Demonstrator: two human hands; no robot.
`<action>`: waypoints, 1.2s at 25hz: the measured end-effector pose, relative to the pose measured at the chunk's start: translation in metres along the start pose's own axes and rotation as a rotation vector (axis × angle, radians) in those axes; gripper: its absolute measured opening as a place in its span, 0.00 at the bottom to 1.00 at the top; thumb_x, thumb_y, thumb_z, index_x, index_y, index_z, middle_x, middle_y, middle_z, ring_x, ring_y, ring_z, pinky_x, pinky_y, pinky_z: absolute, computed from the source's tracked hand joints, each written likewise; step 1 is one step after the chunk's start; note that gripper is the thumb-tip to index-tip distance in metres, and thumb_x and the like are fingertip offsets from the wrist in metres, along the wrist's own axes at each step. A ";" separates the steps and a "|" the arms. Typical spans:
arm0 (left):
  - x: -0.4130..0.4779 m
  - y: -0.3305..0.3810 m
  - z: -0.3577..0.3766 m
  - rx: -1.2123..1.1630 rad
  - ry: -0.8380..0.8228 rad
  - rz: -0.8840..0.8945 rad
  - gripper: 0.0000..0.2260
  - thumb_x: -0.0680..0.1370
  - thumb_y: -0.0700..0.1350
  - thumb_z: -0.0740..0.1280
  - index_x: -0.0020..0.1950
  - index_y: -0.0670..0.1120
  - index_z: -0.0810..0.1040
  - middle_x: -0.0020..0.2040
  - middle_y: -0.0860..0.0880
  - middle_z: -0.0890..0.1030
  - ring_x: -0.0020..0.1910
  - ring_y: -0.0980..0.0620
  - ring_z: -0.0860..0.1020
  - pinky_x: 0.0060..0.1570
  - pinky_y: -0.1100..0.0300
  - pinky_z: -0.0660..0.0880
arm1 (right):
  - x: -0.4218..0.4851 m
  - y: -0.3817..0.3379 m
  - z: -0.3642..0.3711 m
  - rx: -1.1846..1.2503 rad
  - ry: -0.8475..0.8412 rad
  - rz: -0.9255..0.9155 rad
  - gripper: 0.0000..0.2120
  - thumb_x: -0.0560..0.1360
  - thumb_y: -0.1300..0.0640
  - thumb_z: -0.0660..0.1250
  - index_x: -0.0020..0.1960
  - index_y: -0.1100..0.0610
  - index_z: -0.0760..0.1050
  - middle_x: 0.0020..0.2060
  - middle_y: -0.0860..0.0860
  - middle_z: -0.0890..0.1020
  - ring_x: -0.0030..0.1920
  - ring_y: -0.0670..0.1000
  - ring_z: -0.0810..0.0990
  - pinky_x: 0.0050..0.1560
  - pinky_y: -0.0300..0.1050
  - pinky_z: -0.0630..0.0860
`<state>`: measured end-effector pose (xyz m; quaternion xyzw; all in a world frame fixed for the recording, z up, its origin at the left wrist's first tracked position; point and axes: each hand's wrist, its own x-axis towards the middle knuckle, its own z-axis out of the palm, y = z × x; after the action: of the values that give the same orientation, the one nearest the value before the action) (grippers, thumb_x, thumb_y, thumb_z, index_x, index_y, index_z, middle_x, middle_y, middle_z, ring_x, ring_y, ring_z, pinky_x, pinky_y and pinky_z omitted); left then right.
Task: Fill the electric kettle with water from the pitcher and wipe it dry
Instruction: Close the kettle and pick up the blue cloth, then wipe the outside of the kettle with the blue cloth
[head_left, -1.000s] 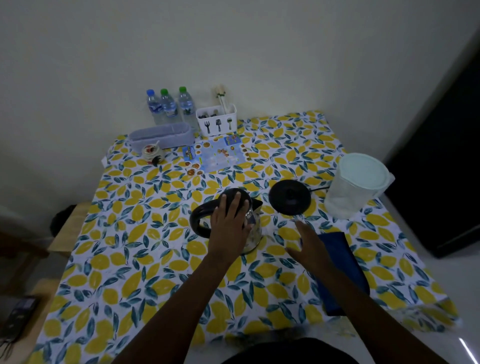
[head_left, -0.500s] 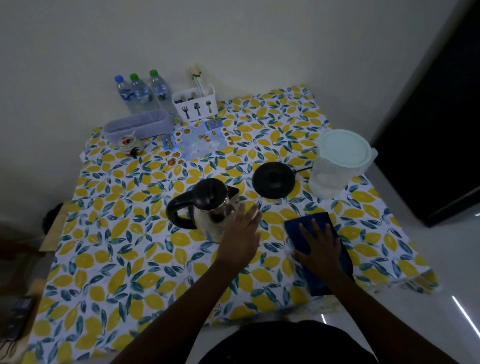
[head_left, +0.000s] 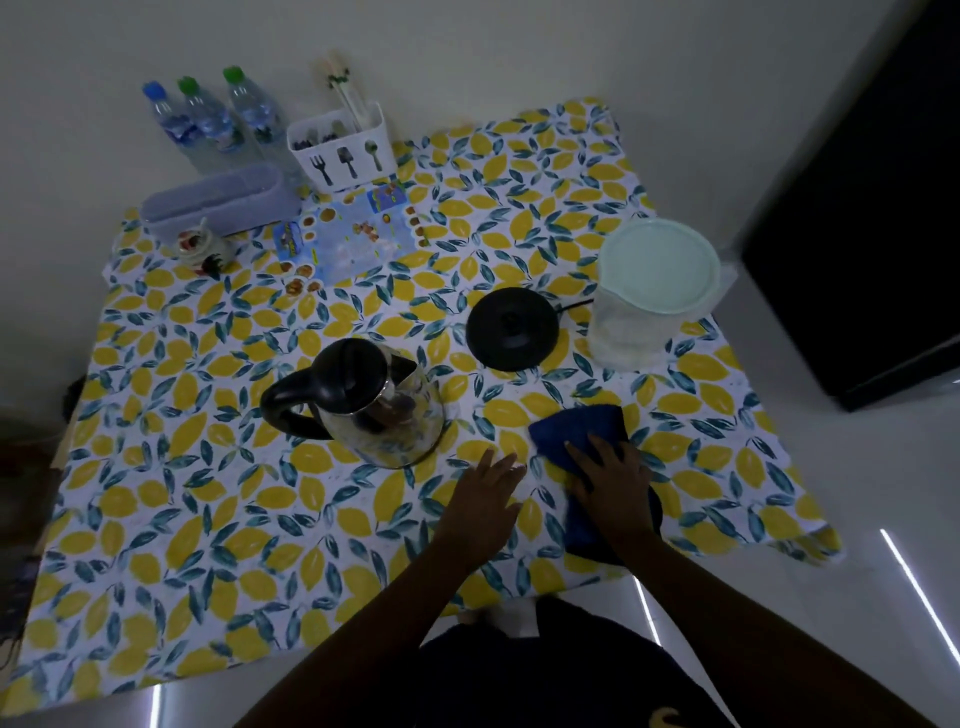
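Note:
The electric kettle (head_left: 379, 410), steel with a black lid and handle, stands upright on the lemon-print tablecloth (head_left: 208, 519), lid closed. Its round black base (head_left: 511, 328) lies apart to the right. A clear plastic pitcher (head_left: 649, 296) with a pale green lid stands at the far right. A dark blue cloth (head_left: 576, 428) lies flat near the front edge. My right hand (head_left: 613, 475) rests on the cloth, fingers spread. My left hand (head_left: 483, 493) lies flat on the tablecloth between kettle and cloth, holding nothing.
At the back stand three water bottles (head_left: 210, 122), a white cutlery holder (head_left: 343, 150), a lilac container (head_left: 218, 202), a small jar (head_left: 200, 249) and a printed sheet (head_left: 348, 234). A black cabinet (head_left: 878, 208) stands right of the table.
My left hand came off the kettle lid and dropped to the tablecloth in front of it. My right hand moved onto the blue cloth.

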<state>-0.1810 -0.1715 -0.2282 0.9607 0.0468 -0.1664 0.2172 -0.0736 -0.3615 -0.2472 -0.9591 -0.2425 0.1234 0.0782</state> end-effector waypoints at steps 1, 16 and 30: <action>0.001 0.001 0.000 -0.015 0.022 -0.006 0.23 0.82 0.51 0.56 0.77 0.50 0.58 0.80 0.51 0.54 0.79 0.46 0.46 0.76 0.45 0.50 | 0.003 0.002 0.002 0.011 0.032 -0.035 0.24 0.68 0.55 0.76 0.63 0.52 0.78 0.60 0.60 0.80 0.54 0.69 0.77 0.48 0.65 0.77; -0.071 -0.063 -0.150 -0.136 0.969 -0.061 0.10 0.79 0.39 0.61 0.56 0.44 0.80 0.56 0.45 0.81 0.58 0.50 0.74 0.60 0.58 0.71 | 0.075 -0.198 -0.141 0.906 0.399 -0.387 0.17 0.76 0.57 0.62 0.64 0.49 0.72 0.60 0.51 0.77 0.58 0.52 0.75 0.60 0.48 0.71; -0.086 -0.169 -0.191 -0.526 0.716 -0.313 0.13 0.77 0.55 0.67 0.55 0.48 0.81 0.51 0.47 0.83 0.48 0.48 0.80 0.47 0.51 0.77 | 0.065 -0.299 -0.098 -0.039 0.406 -0.387 0.22 0.75 0.40 0.60 0.67 0.46 0.72 0.69 0.53 0.73 0.67 0.65 0.69 0.57 0.65 0.70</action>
<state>-0.2318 0.0617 -0.1050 0.8513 0.3037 0.1624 0.3958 -0.1249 -0.0784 -0.1036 -0.9014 -0.4027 -0.0932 0.1288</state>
